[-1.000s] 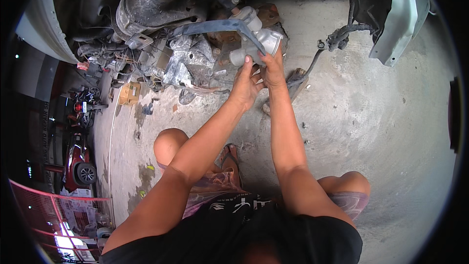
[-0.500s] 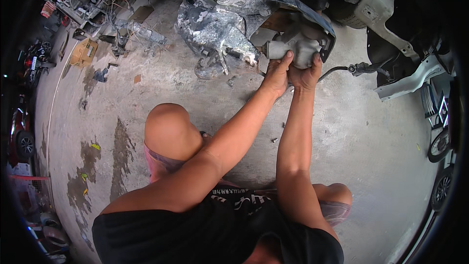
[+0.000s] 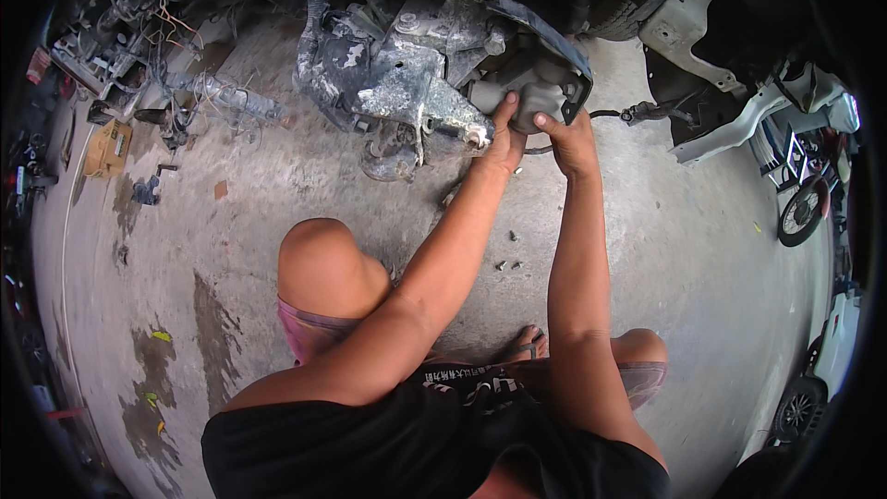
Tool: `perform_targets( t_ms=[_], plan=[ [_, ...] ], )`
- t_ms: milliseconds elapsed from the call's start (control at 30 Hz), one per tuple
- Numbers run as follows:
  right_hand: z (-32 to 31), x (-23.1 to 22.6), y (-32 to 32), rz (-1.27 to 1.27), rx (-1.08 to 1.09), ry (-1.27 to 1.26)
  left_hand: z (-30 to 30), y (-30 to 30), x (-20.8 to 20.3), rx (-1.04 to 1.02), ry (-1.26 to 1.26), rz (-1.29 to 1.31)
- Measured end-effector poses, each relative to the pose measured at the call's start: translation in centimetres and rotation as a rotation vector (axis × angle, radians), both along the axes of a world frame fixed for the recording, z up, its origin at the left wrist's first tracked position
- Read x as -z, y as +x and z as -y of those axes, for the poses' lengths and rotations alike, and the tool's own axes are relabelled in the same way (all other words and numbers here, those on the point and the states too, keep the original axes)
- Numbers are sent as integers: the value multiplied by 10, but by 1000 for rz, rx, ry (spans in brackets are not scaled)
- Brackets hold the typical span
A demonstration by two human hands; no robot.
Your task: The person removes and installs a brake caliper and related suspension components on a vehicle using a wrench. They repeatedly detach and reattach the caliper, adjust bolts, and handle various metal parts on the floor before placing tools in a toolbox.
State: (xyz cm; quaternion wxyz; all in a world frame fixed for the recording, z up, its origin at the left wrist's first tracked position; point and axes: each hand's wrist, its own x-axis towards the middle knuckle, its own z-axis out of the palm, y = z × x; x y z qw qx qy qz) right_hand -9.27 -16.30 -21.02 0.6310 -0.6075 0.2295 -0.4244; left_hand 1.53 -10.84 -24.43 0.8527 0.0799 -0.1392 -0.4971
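The left hand [image 3: 504, 146] is holding the gray metal part [image 3: 538, 95], with its thumb resting on it. The right hand [image 3: 575, 142] is gripping the same part from the right side. The part is sitting inside the bend of a dark curved bar [image 3: 554, 34], just beside a big dirty metal piece [image 3: 402, 83]. Small bolts [image 3: 503, 266] are lying on the floor [image 3: 702, 249].

Grey concrete floor [image 3: 684, 296], stained dark at lower left.
On it: small metal bolts [image 3: 515, 236] near centre, leaves [image 3: 163, 336] lower left, a cardboard box [image 3: 108, 150] left.
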Motion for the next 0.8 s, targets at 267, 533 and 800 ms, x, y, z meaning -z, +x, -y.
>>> perform_targets(
  t_ms=[267, 533, 800],
  plan=[
    [27, -4, -34, 161, -447, 217, 7, 2, 7, 92, 26, -33],
    [29, 3, -13, 316, -148, 373, 5, -11, 22, 151, 84, -48],
    [19, -7, -10, 458, -237, 358, -1, -7, 24, 168, 63, -3]
  ],
)
